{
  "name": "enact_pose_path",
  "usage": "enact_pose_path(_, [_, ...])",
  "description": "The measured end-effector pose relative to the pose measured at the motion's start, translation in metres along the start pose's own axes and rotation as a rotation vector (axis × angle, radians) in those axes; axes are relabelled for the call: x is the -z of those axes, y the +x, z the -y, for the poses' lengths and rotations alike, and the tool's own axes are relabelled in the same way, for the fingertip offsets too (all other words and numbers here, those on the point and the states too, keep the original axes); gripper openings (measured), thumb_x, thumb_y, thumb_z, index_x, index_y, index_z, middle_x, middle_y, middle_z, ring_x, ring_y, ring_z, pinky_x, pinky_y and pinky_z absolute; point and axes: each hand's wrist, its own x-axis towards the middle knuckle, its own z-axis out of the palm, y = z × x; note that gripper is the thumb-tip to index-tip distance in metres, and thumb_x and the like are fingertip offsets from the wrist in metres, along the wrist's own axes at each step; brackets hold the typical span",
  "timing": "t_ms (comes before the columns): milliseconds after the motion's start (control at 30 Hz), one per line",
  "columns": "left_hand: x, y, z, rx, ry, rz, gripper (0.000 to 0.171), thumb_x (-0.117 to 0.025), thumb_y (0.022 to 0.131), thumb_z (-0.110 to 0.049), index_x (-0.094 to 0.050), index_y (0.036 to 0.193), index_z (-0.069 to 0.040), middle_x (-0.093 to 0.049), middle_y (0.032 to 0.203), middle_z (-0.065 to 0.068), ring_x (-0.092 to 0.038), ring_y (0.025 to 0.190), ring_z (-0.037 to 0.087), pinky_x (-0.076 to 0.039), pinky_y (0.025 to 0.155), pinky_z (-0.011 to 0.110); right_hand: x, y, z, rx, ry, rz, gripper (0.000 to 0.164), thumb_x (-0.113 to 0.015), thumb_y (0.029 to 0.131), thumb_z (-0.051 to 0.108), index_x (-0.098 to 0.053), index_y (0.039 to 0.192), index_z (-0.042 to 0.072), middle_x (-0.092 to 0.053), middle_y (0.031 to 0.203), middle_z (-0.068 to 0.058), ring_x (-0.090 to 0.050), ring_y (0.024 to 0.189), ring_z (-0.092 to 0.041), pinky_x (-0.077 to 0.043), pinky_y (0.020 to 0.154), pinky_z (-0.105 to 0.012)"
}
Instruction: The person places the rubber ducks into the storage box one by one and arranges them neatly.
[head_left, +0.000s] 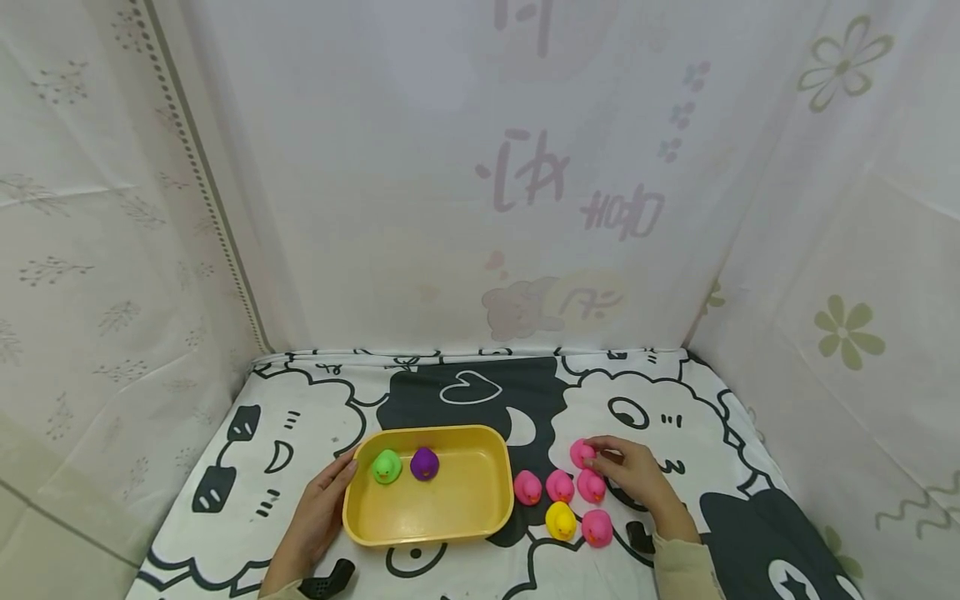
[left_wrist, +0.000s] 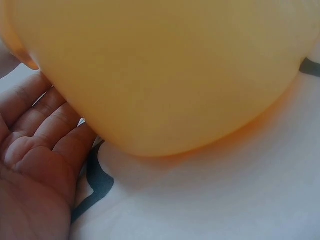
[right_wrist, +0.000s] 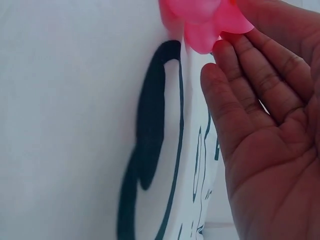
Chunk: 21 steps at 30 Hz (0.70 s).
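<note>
Pinching the farthest pink rubber duck (head_left: 580, 454) in the right hand (head_left: 636, 475), to the right of the yellow tray's (head_left: 465, 500) right edge. Touching its left edge with the left hand (head_left: 321, 507), fingers fairly straight.

I have the left hand (head_left: 321, 500) straight-fingered toward the table's (head_left: 480, 575) left edge, the right hand (head_left: 632, 472) pinching toward its right.

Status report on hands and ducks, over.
Left hand touches tray. Right hand pinches farthest pink duck. Green duck, purple duck inside tray. Neighbouring pink duck close by.
</note>
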Motion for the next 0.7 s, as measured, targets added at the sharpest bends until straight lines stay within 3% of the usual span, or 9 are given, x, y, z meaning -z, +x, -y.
enact_pose_path(700, [0.001,0.0014,0.001,-0.003,-0.002,0.008,0.069,-0.059,0.1,-0.045,-0.039,0.154,-0.006,-0.036,0.159,0.01,-0.053,0.116,-0.009,-0.048,0.098,0.017,-0.0005,-0.0018,0.0004,0.003,0.039,-0.032,0.039,-0.083,0.084,0.034,-0.074,0.119,0.021,-0.072,0.116,0.0,-0.064,0.115,-0.028,-0.054,0.097,-0.042])
